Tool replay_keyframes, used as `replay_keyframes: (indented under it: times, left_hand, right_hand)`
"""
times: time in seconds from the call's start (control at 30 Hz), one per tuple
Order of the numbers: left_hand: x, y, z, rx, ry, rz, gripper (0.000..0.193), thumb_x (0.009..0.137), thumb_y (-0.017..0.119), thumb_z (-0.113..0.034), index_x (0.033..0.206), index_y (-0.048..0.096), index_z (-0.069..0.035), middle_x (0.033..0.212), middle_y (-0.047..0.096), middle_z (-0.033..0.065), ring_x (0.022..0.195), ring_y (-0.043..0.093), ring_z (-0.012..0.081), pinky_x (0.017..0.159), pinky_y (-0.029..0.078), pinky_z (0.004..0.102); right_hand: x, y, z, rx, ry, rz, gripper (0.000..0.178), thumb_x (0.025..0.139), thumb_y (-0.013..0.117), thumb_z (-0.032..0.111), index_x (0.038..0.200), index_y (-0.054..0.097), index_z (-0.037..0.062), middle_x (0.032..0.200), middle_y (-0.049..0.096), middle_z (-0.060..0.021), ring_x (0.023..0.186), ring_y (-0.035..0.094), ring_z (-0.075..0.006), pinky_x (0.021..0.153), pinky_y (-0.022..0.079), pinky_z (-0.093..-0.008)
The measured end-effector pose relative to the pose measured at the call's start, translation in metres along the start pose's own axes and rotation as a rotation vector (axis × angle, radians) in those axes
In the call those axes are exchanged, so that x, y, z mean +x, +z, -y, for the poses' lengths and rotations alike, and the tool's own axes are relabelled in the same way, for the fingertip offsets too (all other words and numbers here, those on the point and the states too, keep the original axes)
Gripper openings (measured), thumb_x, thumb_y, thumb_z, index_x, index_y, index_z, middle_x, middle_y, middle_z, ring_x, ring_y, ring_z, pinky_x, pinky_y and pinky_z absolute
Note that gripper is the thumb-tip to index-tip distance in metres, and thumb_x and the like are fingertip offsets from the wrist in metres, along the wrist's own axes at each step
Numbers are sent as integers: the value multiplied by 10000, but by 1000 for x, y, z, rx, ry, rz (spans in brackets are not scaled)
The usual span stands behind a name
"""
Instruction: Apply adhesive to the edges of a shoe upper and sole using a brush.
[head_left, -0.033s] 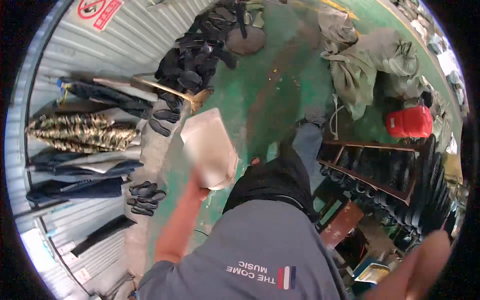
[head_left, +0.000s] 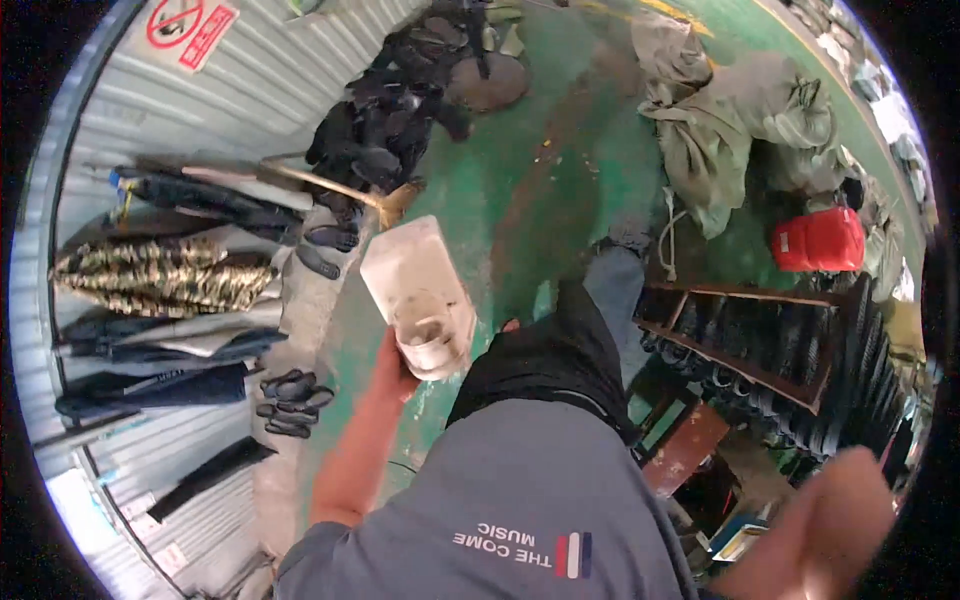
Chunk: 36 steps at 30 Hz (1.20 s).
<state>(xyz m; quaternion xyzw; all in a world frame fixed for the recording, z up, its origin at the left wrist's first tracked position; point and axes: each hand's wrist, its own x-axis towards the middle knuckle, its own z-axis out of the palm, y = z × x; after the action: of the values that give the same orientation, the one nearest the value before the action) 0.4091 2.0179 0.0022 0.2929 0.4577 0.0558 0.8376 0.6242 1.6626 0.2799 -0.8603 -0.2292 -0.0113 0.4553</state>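
1. Farthest left, clothes (head_left: pixel 165 268) hang along the corrugated wall; I'd swing the load wide of them.
2. Black shoes (head_left: pixel 288 384) lie by the wall's foot, and the broom (head_left: pixel 390 203) lies farther off, its bristles near the tub. I'd best watch both when stepping that way.
3. My left hand (head_left: pixel 391 362) grips the tub (head_left: pixel 405 255) at its near end, wrapped round the left side. One hand looks enough if the tub is light, though holding by one end probably lets the far end dip.
4. The tub is out in front of me, above the green floor (head_left: pixel 545 215), a little left of my body. Its open, round-rimmed part faces up; I'd hold it level, in case something loose sits inside. I can't make out any contents.
5. My jeans leg (head_left: pixel 612 285) shows just right of centre, so a tub held left leaves my stride free.
6. Right of that stands the rack (head_left: pixel 740 340), with the red bag (head_left: pixel 818 240) beyond it; turning slowly should spare both.
7. My right hand (head_left: pixel 850 495) is blurred at the lower right, apart from the tub; whether it's open or closed, I can't tell.
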Motion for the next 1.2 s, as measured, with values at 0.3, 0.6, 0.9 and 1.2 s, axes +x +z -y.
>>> replay_keyframes:
  times: [0.3, 0.6, 0.9, 1.2]
  left_hand:
    - [142, 169, -55, 306, -159, 99, 540, 995, 398, -463, 1373, 480, -86, 1340, 560, 95, 1207, 567, 273, 1012, 491, 462]
    - [293, 333, -85, 255, -342, 309, 493, 977, 434, -438, 1357, 506, -134, 1336, 563, 65, 1197, 564, 278, 1014, 475, 463]
    - [430, 560, -68, 492, -562, 521, 485, 994, 408, -373, 1393, 470, -103, 1388, 533, 91, 1259, 523, 290, 1071, 430, 473]
    - [500, 765, 19, 724, -751, 712, 497, 983, 426, -391, 1390, 466, -108, 1369, 542, 115, 1238, 529, 332, 1046, 441, 517]
  right_hand:
    - [61, 122, -206, 155, 460, 467, 245, 832, 737, 232, 1024, 716, 82, 944, 712, -98, 864, 673, -196, 792, 530, -321]
    - [159, 110, -314, 324, 389, 628, 371, 892, 651, 409, 1141, 694, 137, 1016, 640, -115, 967, 624, -307, 836, 504, -395]
    - [274, 54, -357, 99, 372, 508, 322, 973, 538, 327, 1213, 666, 155, 1089, 619, -101, 1035, 604, -285, 854, 503, -397]
    - [329, -23, -410, 320, 598, 271, 343, 928, 581, 307, 1194, 678, 112, 1012, 667, -99, 890, 660, -262, 818, 521, -392]
